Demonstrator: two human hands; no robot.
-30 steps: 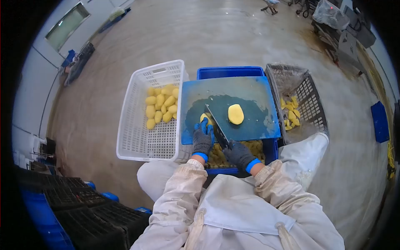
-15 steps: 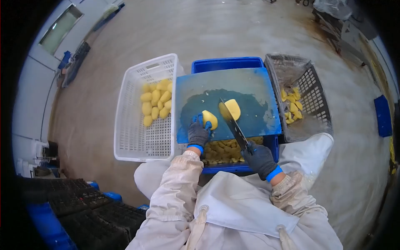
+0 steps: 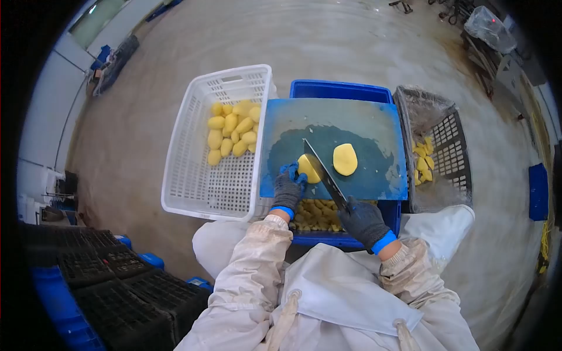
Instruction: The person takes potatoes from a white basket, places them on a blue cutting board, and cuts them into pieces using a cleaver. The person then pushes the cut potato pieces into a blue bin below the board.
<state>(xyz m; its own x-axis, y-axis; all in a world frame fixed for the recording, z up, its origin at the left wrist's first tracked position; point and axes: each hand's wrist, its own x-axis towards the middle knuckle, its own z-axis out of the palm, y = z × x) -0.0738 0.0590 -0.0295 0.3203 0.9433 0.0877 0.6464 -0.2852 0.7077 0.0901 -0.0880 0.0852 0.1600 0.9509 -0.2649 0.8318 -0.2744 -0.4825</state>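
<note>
Both of my hands wear dark gloves with blue at the wrist. My left hand has its fingers closed on a peeled potato piece lying on the blue cutting board. In my right hand is the handle of a long kitchen knife, its blade pointing up and left across the board. The blade lies right along the right side of the held potato piece. To the right of the knife rests a potato half, its pale cut face up.
Left of the board stands a white crate with peeled potatoes. The board lies over a blue tub; chopped potato shows below its near edge. A dark crate on the right holds potato pieces. Black crates stand lower left.
The knife has moved left, from beside the right-hand half to the potato piece under my left hand. The right-hand half now lies apart from the blade. The whole view has shifted slightly.
</note>
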